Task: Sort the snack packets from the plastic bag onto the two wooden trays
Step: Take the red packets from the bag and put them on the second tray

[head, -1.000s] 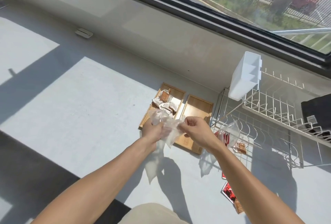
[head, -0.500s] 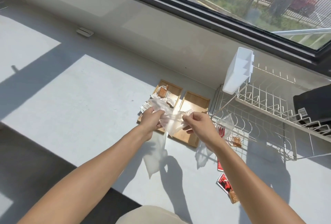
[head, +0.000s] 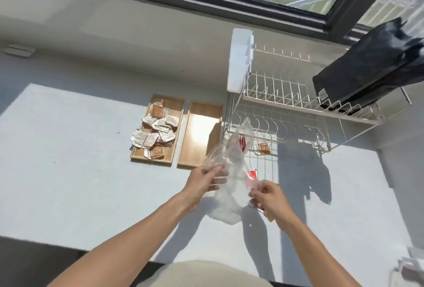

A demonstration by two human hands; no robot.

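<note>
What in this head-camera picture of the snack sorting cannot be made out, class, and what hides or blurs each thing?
- Print on the packets in the left tray: too small to read in the head view.
- Contents of the plastic bag: the crinkled film blurs them; only red shapes show through.
- Right hand grip: its fingers curl around film, so whether a packet is pinched is unclear.
- Object at the bottom right corner: cut off by the edge, blurred.

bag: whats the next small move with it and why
Probably pull a red packet out with the right hand, which already pinches there, while the left hand holds the bag. The right tray has no packets; the left tray holds the pale ones.
</note>
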